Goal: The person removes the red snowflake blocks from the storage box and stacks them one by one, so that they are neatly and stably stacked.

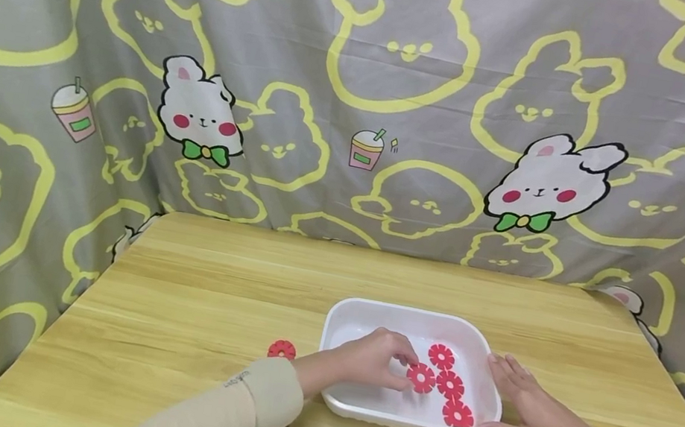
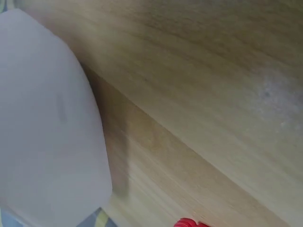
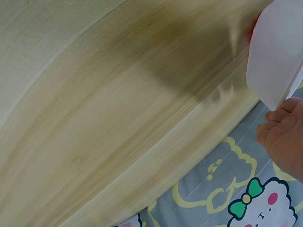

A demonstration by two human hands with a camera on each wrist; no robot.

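A white plastic tray (image 1: pixel 397 417) stands on the wooden table, with several red notched discs inside it, a few of them overlapping at its right side. My left hand (image 1: pixel 374 359) reaches in over the tray's front wall and pinches the left edge of one red notched disc (image 1: pixel 421 379) between thumb and fingers. Against the tray's right end rests my right hand (image 1: pixel 542 421), fingers extended along the outer wall and thumb at the front corner. In the right wrist view, that hand (image 3: pixel 286 132) touches the white rim.
Another red notched disc (image 1: pixel 282 349) lies on the table left of the tray, partly behind the left forearm. Something red (image 2: pixel 189 222) shows at the bottom of the left wrist view. A grey patterned curtain (image 1: pixel 336 167) hangs behind the wooden table (image 1: pixel 223 277).
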